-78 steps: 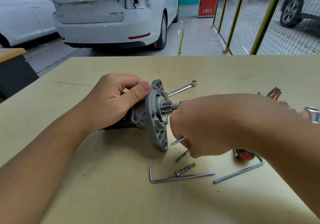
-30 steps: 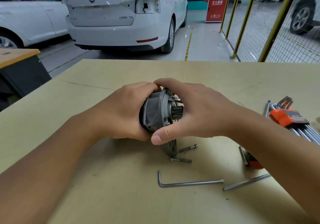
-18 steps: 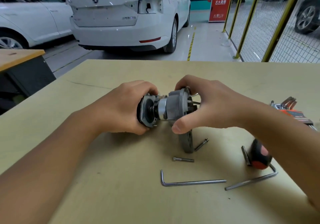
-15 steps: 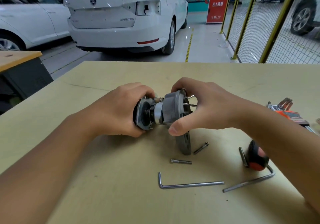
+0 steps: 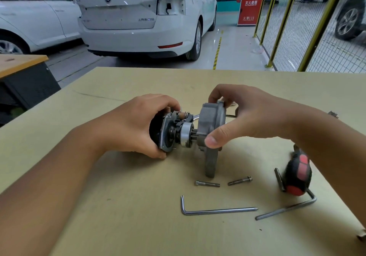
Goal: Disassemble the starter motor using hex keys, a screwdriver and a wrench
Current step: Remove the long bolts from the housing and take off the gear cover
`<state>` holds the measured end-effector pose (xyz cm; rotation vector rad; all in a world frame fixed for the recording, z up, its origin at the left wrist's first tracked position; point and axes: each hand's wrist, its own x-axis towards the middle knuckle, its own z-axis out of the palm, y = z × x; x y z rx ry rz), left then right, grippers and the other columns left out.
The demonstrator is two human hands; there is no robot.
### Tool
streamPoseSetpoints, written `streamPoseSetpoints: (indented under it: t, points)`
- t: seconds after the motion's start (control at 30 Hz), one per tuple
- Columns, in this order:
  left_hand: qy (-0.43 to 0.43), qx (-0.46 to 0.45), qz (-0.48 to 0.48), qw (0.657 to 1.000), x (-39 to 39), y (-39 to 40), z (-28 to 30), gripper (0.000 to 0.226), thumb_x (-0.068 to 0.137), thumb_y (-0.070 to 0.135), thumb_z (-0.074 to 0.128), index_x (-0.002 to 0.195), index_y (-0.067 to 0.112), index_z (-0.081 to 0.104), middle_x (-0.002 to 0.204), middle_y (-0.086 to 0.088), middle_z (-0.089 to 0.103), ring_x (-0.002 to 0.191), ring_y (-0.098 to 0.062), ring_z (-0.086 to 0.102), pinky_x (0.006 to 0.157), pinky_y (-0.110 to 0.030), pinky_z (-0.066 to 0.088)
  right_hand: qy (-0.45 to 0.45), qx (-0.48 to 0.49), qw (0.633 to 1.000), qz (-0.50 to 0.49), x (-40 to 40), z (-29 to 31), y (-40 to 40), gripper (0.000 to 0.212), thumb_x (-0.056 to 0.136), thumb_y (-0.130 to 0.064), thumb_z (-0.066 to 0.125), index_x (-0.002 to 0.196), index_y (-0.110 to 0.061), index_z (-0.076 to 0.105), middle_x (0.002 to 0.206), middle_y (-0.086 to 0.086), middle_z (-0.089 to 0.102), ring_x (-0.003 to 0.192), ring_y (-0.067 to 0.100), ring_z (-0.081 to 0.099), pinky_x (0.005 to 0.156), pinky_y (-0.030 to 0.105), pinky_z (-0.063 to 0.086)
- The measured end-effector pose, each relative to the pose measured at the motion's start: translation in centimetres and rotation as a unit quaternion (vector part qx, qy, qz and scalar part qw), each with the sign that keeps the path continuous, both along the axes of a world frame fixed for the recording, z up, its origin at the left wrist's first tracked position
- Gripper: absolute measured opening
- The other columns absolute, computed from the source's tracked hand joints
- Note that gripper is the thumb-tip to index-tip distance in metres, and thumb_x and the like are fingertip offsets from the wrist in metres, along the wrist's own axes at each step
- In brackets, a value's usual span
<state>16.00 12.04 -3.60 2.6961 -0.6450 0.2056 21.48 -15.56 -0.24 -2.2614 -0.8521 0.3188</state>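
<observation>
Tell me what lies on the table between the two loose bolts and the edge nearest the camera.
In the head view, below the two bolts, one long L-shaped hex key lies flat; past it the table is bare wood.

We find our widest open stretch on the table (image 5: 138, 226) along the near left, below the left forearm. The near right is cluttered: two bolts (image 5: 208, 183) lie just near of the grey housing (image 5: 211, 125), then a hex key (image 5: 217, 210), with a second hex key (image 5: 287, 209) and the screwdriver (image 5: 297, 174) further right. Between the housing and the motor body (image 5: 170, 133) only a narrow gap shows, crossed by the pinion shaft. Far of both hands the tabletop lies bare to its edge.
</observation>
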Motion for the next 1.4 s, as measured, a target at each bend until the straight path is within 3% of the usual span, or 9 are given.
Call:
streamPoseSetpoints:
  t: [0.37, 0.5, 0.77, 0.9, 1.0, 1.13, 1.23, 1.33, 1.4]
  points:
    - [0.019, -0.019, 0.011, 1.0, -0.1, 0.4, 0.1, 0.087, 0.045, 0.044, 0.092, 0.123, 0.046, 0.052, 0.111, 0.024, 0.057, 0.109, -0.005, 0.058, 0.084, -0.02, 0.049, -0.026, 0.008, 0.999, -0.026, 1.1, 3.2, -2.7, 0.069, 0.036, -0.058, 0.081, 0.101, -0.044, 0.063, 0.104, -0.008, 0.064, 0.056, -0.003, 0.06, 0.049, 0.016, 0.045]
    - [0.022, -0.022, 0.008, 0.999, -0.1, 0.4, 0.1, 0.09, 0.046, 0.041, 0.095, 0.124, 0.045, 0.052, 0.111, 0.021, 0.059, 0.109, -0.008, 0.059, 0.086, -0.025, 0.051, -0.002, 0.013, 0.999, -0.042, 1.5, 2.6, -3.0, 0.068, 0.035, -0.055, 0.08, 0.1, -0.044, 0.064, 0.1, -0.005, 0.067, 0.06, 0.001, 0.064, 0.058, 0.027, 0.049]
    - [0.013, -0.018, -0.001, 1.0, -0.1, 0.4, 0.1, 0.087, 0.046, 0.048, 0.091, 0.124, 0.047, 0.053, 0.113, 0.02, 0.06, 0.108, -0.01, 0.06, 0.086, -0.034, 0.055, 0.008, -0.016, 0.998, -0.054, 2.5, 1.4, -3.2, 0.051, 0.051, -0.044, 0.084, 0.099, -0.038, 0.066, 0.098, -0.005, 0.072, 0.061, 0.002, 0.065, 0.05, 0.019, 0.047]
    - [0.009, -0.016, -0.004, 1.0, 0.0, 0.4, 0.0, 0.086, 0.046, 0.049, 0.09, 0.124, 0.047, 0.053, 0.113, 0.021, 0.06, 0.107, -0.009, 0.06, 0.086, -0.029, 0.054, 0.051, 0.041, 0.994, -0.084, 3.5, 0.9, -3.7, 0.041, 0.054, -0.034, 0.08, 0.094, -0.028, 0.07, 0.098, 0.014, 0.072, 0.061, 0.021, 0.053, 0.047, 0.029, 0.034]
    - [0.005, -0.013, -0.012, 1.0, 0.1, 0.5, -0.1, 0.085, 0.046, 0.049, 0.09, 0.124, 0.046, 0.055, 0.113, 0.021, 0.06, 0.108, -0.009, 0.06, 0.086, -0.024, 0.05, 0.071, 0.07, 0.986, -0.132, 4.4, 0.8, -4.6, 0.031, 0.064, -0.027, 0.074, 0.095, -0.023, 0.072, 0.09, 0.029, 0.063, 0.065, 0.027, 0.044, 0.051, 0.027, 0.026]
    - [-0.001, -0.011, -0.022, 1.0, 0.2, 0.6, -0.2, 0.084, 0.047, 0.048, 0.09, 0.123, 0.047, 0.055, 0.113, 0.022, 0.06, 0.108, -0.009, 0.06, 0.088, -0.022, 0.048, 0.075, 0.057, 0.983, -0.16, 5.0, 0.9, -5.4, 0.016, 0.086, -0.019, 0.066, 0.096, -0.027, 0.076, 0.079, 0.01, 0.058, 0.052, 0.017, 0.042, 0.043, 0.021, 0.026]
    - [0.001, -0.003, -0.022, 1.0, 0.2, 0.7, -0.1, 0.083, 0.047, 0.051, 0.089, 0.122, 0.051, 0.054, 0.115, 0.024, 0.059, 0.11, -0.006, 0.059, 0.088, -0.025, 0.05, 0.061, 0.03, 0.985, -0.161, 4.9, 1.0, -5.4, 0.015, 0.086, -0.034, 0.064, 0.095, -0.033, 0.076, 0.082, 0.007, 0.063, 0.051, 0.013, 0.045, 0.041, 0.022, 0.028]
    - [-0.003, 0.0, -0.028, 1.0, 0.3, 0.8, -0.2, 0.083, 0.047, 0.054, 0.088, 0.123, 0.051, 0.054, 0.116, 0.025, 0.059, 0.111, -0.006, 0.06, 0.089, -0.029, 0.051, 0.008, -0.068, 0.984, -0.167, 4.3, 1.2, -5.2, 0.041, 0.06, -0.065, 0.072, 0.093, -0.04, 0.073, 0.079, 0.0, 0.065, 0.057, 0.015, 0.052, 0.038, 0.023, 0.033]
    - [-0.005, -0.001, -0.033, 0.999, 0.4, 0.8, -0.2, 0.083, 0.048, 0.054, 0.089, 0.123, 0.051, 0.055, 0.116, 0.027, 0.059, 0.111, -0.005, 0.06, 0.089, -0.028, 0.05, -0.028, -0.131, 0.973, -0.187, 4.2, 1.0, -4.9, 0.037, 0.058, -0.056, 0.075, 0.089, -0.036, 0.071, 0.082, 0.001, 0.065, 0.063, 0.02, 0.058, 0.04, 0.023, 0.038]
